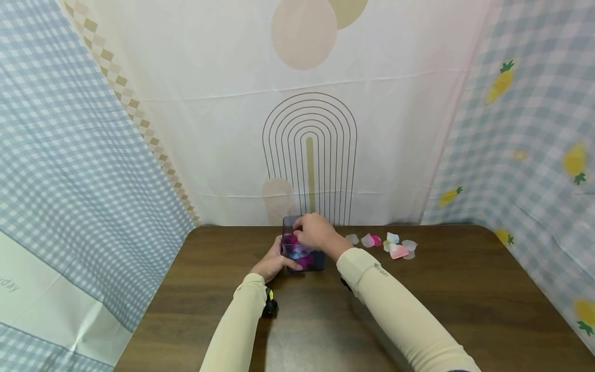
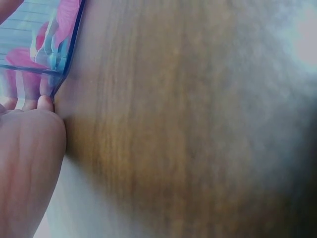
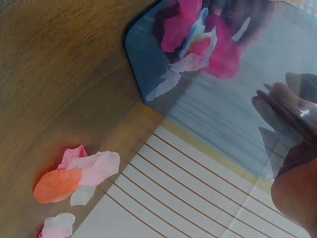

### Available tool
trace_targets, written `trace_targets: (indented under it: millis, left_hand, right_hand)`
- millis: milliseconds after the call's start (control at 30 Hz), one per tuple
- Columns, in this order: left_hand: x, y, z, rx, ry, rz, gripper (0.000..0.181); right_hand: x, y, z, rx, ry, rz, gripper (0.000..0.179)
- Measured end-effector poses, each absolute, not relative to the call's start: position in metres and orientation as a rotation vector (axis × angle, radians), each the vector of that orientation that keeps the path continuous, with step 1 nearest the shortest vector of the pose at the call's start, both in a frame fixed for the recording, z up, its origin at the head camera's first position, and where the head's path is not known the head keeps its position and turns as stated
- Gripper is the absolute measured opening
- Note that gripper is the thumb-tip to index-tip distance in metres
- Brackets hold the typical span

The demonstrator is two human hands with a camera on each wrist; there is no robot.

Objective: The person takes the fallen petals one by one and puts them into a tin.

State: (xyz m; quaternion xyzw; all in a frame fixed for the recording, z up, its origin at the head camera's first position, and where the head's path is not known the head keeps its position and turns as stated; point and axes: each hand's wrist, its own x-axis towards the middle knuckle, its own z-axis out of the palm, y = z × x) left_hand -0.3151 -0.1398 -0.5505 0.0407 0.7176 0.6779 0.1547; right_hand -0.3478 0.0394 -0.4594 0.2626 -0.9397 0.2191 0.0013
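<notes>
A see-through, blue-tinted container stands tilted near the table's back edge. Pink, magenta and pale petals lie inside it, visible through its wall. My left hand grips the container from the left, thumb across its front; in the left wrist view part of that hand shows at the container's corner. My right hand is at the container's upper end with fingers bent, and in the right wrist view its fingertips look dark through the tinted wall. I cannot tell whether these fingers hold a petal.
Loose petals in pink, white and pale blue lie on the wooden table, right of the container. A white cloth with a line-drawn arch hangs behind the table. Checked cloths hang at both sides.
</notes>
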Motion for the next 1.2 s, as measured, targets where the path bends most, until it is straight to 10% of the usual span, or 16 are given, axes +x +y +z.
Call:
trace_targets:
  millis: [733, 1200]
  left_hand:
    - [-0.314, -0.140, -0.549, 0.094, 2.060, 1.922, 0.105]
    - [-0.315, -0.138, -0.550, 0.072, 2.074, 1.923, 0.104]
  right_hand:
    - [-0.348, 0.044, -0.460, 0.821, -2.879, 0.815, 0.027]
    - [-0.332, 0.171, -0.450, 0.712, -2.703, 0.889, 0.026]
